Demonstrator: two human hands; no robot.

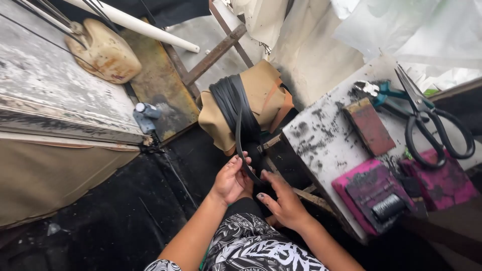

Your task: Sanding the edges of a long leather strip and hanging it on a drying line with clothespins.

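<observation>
left hand: fingers curled closed around a thin black rubber strap, pinching it near its lower end.
right hand: fingers half bent, thumb out, touching the strap's low end from below; whether it truly grips, i cannot tell.
strap: rises from the fingertips to a tan cloth bundle wrapped in black bands, just beyond the fingers.
hidden: the strap's end is lost against the dark between the hands; both forearms are cut off at the bottom edge.
edges: a paint-stained white board stands close by the right knuckles, bearing black-handled scissors.
room: the dark floor lies open beside the left wrist.
</observation>
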